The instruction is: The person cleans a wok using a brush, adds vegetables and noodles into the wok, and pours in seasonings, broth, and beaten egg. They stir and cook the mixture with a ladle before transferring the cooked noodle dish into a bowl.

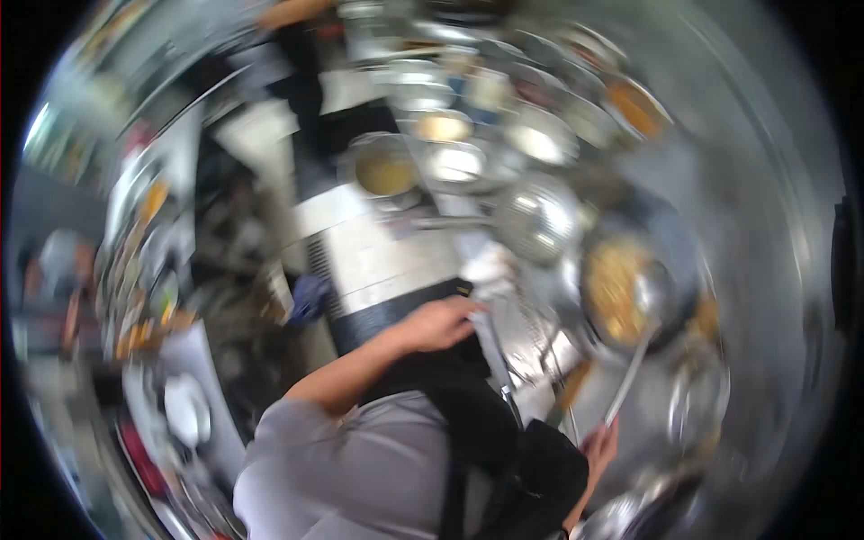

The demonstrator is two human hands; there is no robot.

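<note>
Wok (pixel 668 236) holds food (pixel 613 288) — right hand (pixel 600 446) grasps the ladle (pixel 644 349).

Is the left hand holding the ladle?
No; the right hand grips the ladle, while the left hand is well away from it.

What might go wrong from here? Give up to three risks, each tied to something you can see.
Food could slop over the wok's rim if the ladle in the right hand moves sharply. The strainer's long handle juts sideways, so a passing arm might catch it. The open pot of yellowish contents may spill if bumped.
</note>
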